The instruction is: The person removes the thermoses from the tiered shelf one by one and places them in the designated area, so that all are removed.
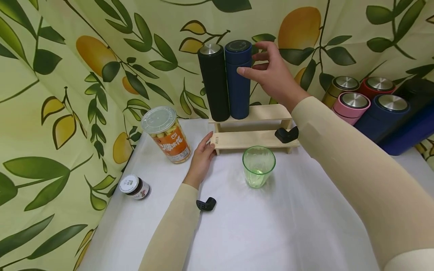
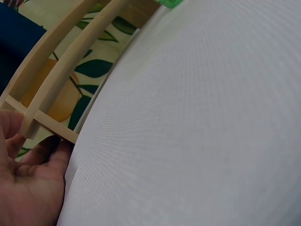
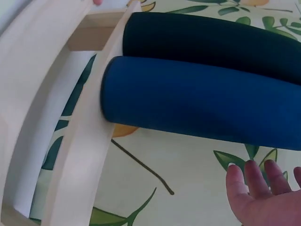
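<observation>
A black thermos [image 1: 213,82] and a blue thermos [image 1: 238,84] stand side by side on the upper step of a two-step wooden rack [image 1: 244,140]. My right hand [image 1: 272,73] is at the blue thermos's right side, its thumb in front near the lid. In the right wrist view, the fingers [image 3: 257,181] are spread and apart from the blue thermos [image 3: 197,101]. My left hand [image 1: 200,163] holds the rack's left end. Seen from the left wrist, its fingers and thumb are around the end of the rack [image 2: 61,84], partly hidden.
A green glass [image 1: 259,167] stands in front of the rack. To the left are a snack tub [image 1: 171,141] with a clear lid and a small white-lidded jar [image 1: 139,188]. Several thermoses, one pink [image 1: 350,107], stand at the right. A patterned cloth [image 1: 135,56] hangs behind.
</observation>
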`<control>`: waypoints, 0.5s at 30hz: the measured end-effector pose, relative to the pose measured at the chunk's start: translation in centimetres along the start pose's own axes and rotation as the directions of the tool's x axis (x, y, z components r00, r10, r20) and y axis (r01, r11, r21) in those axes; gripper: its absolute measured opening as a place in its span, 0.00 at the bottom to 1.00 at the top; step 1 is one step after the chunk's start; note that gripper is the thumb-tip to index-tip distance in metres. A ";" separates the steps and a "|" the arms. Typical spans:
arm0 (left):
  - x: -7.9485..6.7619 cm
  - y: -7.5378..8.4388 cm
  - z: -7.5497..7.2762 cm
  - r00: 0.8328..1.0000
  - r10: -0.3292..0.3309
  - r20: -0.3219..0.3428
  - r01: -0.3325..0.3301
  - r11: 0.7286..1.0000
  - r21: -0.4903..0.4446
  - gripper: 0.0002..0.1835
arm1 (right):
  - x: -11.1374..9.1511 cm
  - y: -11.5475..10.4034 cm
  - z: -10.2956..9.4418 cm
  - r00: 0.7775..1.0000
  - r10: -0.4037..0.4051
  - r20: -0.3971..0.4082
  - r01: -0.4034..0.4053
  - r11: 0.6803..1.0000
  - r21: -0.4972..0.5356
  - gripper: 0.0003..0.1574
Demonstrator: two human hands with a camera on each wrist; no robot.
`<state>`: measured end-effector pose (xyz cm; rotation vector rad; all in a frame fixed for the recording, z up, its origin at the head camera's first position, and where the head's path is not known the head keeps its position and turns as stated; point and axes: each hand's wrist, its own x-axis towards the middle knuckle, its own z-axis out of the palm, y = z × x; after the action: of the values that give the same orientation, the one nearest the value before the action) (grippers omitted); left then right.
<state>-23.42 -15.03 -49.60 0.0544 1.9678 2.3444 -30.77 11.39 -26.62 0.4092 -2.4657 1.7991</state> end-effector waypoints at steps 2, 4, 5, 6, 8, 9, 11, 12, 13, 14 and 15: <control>0.0 0.0 -0.1 1.000 -0.001 0.001 0.001 1.000 0.008 0.29 | 0.5 -0.1 0.3 1.000 -0.003 -0.001 0.003 1.000 -0.013 0.58; 0.0 0.1 -0.1 1.000 -0.003 0.007 0.003 1.000 0.008 0.29 | 0.9 -0.1 0.6 1.000 0.001 -0.003 -0.001 1.000 -0.020 0.58; 0.0 0.1 -0.1 1.000 -0.002 0.012 0.002 1.000 0.005 0.29 | 1.0 -0.2 0.7 1.000 0.005 -0.004 -0.005 1.000 -0.021 0.59; 0.0 0.1 -0.1 1.000 -0.003 0.014 0.002 1.000 0.002 0.29 | 1.2 -0.2 0.8 1.000 0.010 -0.005 -0.010 1.000 -0.020 0.60; 0.0 0.1 -0.1 1.000 -0.002 0.020 0.002 1.000 0.001 0.29 | 1.4 -0.2 1.1 1.000 0.011 -0.002 -0.011 1.000 -0.008 0.59; 0.0 0.1 -0.1 1.000 -0.001 0.023 0.001 1.000 -0.005 0.29 | 1.4 -0.2 1.3 1.000 0.012 0.001 -0.012 1.000 0.002 0.58; 0.1 0.1 -0.2 1.000 0.000 0.021 0.000 1.000 -0.011 0.29 | 1.5 -0.2 1.5 1.000 0.011 0.009 -0.011 1.000 0.018 0.57; 0.1 0.1 -0.2 1.000 0.001 0.019 0.000 1.000 -0.011 0.29 | 1.6 -0.1 1.7 1.000 0.010 0.013 -0.011 1.000 0.022 0.56; 0.1 0.1 -0.2 1.000 0.000 0.017 0.000 1.000 -0.007 0.29 | 1.6 -0.1 1.8 1.000 0.010 0.015 -0.010 1.000 0.026 0.56; 0.1 0.1 -0.3 1.000 0.001 0.016 -0.001 1.000 -0.008 0.29 | 1.6 0.0 1.8 1.000 0.011 0.014 -0.012 1.000 0.025 0.55; 0.1 0.0 -0.3 1.000 -0.001 0.014 0.001 1.000 -0.004 0.29 | 1.5 0.1 1.9 1.000 0.013 0.011 -0.013 1.000 0.024 0.55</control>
<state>-23.59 -15.30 -49.64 0.0689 1.9558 2.3412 -32.05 9.37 -26.96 0.4062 -2.4619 1.8381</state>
